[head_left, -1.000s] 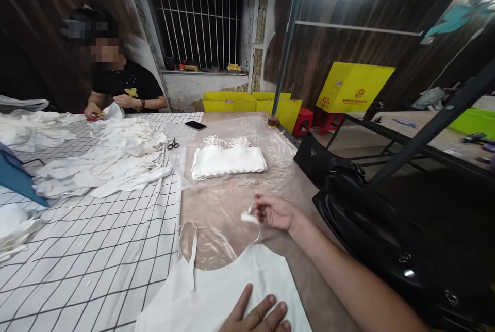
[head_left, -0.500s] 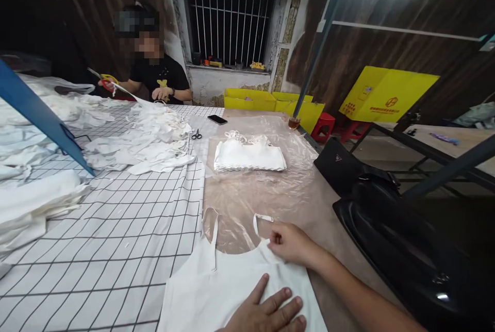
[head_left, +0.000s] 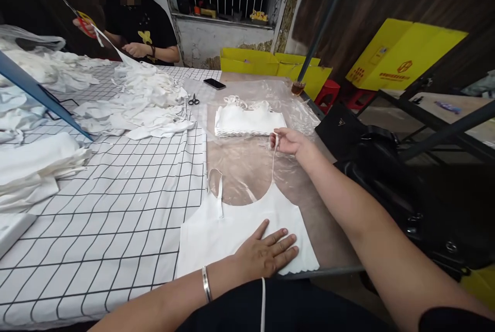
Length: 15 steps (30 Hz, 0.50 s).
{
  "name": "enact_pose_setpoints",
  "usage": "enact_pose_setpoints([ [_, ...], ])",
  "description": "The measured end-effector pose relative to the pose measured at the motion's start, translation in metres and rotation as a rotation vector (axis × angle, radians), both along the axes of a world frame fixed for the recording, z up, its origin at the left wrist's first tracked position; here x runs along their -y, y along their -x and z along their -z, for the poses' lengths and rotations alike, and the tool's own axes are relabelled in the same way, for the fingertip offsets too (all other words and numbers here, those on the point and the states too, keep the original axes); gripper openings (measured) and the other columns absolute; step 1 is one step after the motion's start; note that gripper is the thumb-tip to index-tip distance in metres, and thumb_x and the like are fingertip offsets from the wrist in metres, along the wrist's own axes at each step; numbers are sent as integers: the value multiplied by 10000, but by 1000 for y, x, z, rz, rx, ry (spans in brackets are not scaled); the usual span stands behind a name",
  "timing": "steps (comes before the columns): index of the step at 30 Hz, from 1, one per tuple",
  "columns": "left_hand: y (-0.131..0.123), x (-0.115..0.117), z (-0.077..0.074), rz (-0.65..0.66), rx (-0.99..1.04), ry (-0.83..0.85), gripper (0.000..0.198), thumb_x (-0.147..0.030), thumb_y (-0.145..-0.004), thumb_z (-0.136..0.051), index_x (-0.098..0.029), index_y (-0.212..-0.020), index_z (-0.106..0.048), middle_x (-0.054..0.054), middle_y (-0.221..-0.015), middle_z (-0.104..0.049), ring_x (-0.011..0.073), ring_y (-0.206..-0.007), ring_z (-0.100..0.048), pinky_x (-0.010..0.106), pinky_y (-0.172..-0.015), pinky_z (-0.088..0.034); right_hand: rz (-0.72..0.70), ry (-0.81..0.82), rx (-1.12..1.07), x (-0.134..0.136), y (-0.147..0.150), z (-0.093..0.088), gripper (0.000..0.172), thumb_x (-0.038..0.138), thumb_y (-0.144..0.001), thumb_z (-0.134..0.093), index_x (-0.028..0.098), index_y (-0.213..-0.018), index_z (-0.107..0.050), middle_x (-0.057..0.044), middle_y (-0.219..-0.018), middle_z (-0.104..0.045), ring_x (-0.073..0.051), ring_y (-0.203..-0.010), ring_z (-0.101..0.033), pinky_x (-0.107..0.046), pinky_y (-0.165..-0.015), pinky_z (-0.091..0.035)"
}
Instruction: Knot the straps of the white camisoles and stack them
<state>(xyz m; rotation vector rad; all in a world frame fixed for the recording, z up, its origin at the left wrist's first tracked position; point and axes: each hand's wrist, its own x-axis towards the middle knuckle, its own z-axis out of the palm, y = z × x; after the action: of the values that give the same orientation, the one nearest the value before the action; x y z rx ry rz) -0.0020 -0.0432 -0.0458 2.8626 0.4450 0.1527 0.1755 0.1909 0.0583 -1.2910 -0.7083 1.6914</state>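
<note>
A white camisole (head_left: pixel 228 234) lies flat at the near table edge, its scalloped hem toward me. My left hand (head_left: pixel 266 252) rests on it, palm down with fingers spread. Farther out, my right hand (head_left: pixel 288 141) pinches the end of the right shoulder strap (head_left: pixel 274 162) and holds it taut, away from the body of the garment. The left shoulder strap (head_left: pixel 220 187) lies in a loose loop on the table. Just beyond my right hand sits a neat stack of folded white camisoles (head_left: pixel 249 120), straps bunched at its far side.
White garments are heaped (head_left: pixel 143 100) on the checked cloth (head_left: pixel 154 208) at left, beside a blue post (head_left: pixel 42 95). Small black scissors (head_left: pixel 194 100) and a phone (head_left: pixel 214 84) lie farther back. Black bags (head_left: pixel 348 141) line the right edge. Across the table, a person holds red-and-yellow scissors (head_left: pixel 83 22).
My right hand has moved from the camisole's neckline away from me, drawing the right strap out straight. My left hand stays flat on the fabric. The view has tilted downward.
</note>
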Motion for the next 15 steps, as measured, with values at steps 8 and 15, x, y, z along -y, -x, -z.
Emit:
enact_pose_setpoints([
  [8,-4,-2,-41,-240,387,965,540,-563,-910,-471,-209,-1300,-591,134,-1412,-522,328,-1361,-419,580,-1177,-78,31,-390,203,45,10,-43,231,82,-851,-540,241,-1006,-478,11,-809,-680,-136,-735,-647,-313,-750,-529],
  [15,-21,-15,-88,-409,1134,2339,391,-420,-981,-418,-105,-1069,-633,144,-1033,-712,250,-1053,-670,488,-1038,-440,-367,-689,580,245,-23,-25,314,304,-857,-636,287,-1169,-607,-49,-1318,-578,-254,-1341,-428,-470,-1150,-291],
])
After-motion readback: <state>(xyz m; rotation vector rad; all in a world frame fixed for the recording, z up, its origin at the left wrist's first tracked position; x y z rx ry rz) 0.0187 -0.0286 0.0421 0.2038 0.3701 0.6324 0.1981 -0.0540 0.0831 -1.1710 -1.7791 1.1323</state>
